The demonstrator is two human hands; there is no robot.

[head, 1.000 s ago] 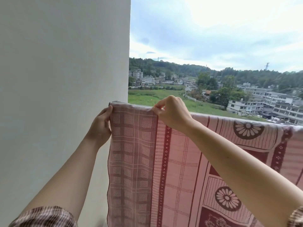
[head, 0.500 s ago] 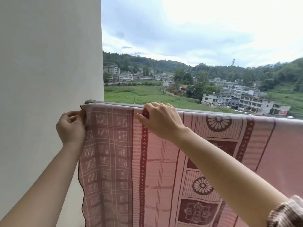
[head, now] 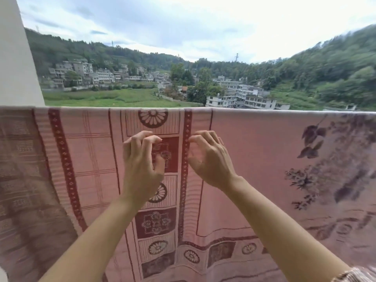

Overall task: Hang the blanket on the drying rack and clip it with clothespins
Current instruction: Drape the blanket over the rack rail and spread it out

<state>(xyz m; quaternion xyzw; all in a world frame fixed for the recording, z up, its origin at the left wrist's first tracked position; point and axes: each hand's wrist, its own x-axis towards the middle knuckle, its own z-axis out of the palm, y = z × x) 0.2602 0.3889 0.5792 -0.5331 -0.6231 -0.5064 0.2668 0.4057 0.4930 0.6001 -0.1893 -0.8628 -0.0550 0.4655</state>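
Both grips had left the top-left corner they worked a second earlier and hung side by side, lower down, before the middle of the cloth. My view had swung right, so the wall [head: 18,68] was only a strip at far left.

The blanket [head: 254,159] lay folded over the drying rack, whose bar was hidden beneath the fold, and it spanned the whole view from left to right. Its near half fell straight toward me. I judged it was draped this way so that its own weight on both sides would keep it up until pins went on. No clothespins were in sight, so the clipping was not yet done.

My left grip [head: 140,169] was half-curled and narrow over the dark patterned panel, closed on no cloth that I could see. My right grip [head: 209,161] sat just beside it, with its fingertips [head: 195,138] drawn together at the dotted red stripe. Whether they pinched the fabric there I could not tell, though it looked like smoothing or tugging it level.
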